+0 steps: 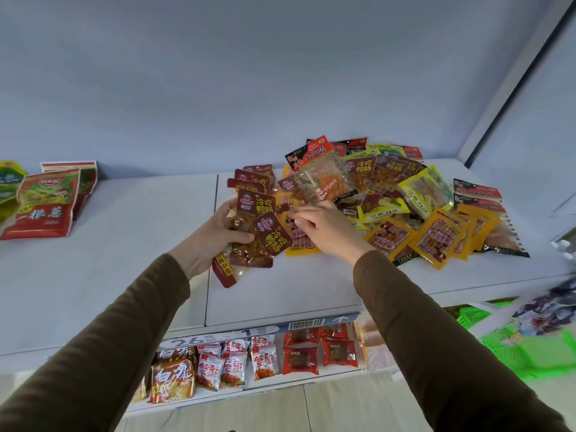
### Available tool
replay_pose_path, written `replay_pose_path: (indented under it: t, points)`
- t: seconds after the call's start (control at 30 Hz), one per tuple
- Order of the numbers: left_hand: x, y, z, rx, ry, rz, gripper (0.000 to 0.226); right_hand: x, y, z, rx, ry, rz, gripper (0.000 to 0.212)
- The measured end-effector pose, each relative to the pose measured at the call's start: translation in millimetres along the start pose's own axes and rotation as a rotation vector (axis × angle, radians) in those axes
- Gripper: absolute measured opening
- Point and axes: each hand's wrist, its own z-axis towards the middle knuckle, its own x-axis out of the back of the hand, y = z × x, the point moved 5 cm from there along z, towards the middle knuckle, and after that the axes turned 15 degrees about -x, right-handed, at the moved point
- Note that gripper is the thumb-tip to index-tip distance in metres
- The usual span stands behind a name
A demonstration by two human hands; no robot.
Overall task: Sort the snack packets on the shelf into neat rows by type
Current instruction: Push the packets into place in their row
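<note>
The left hand (215, 235) grips a fanned stack of dark red packets (258, 226) at the pile's left edge, while the right hand (327, 232), fingers curled, pinches another on the shelf (280, 291) just beside it

green basket (514, 350) lower right, perhaps plastic, packets (265, 357) on lower shelf

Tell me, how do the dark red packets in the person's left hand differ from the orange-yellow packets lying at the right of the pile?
The dark red packets are gathered in a fanned stack gripped by the left hand; the orange-yellow packets lie loose on the shelf, overlapping, with no hand on them. The red ones carry a maroon label with yellow characters; the yellow ones have an orange border round a clear window. Both are small, flat, sealed snack packets showing their contents.
</note>
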Motion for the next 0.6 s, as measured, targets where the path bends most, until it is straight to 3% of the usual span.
replay_pose_path:
  t: [0.33,0.43,0.6]
  points:
    - [29,-1,-10,-0.03,0.146,-0.04,0.059,26,9,-10,-0.149,0.305,-0.093,0.038]
    - [45,-3,-10,-0.034,0.188,-0.072,0.058,38,-9,-15,-0.135,0.375,0.233,0.026]
    - [63,1,-12,-0.046,0.233,-0.127,0.058,21,-37,-5,-0.233,0.073,0.771,0.027]
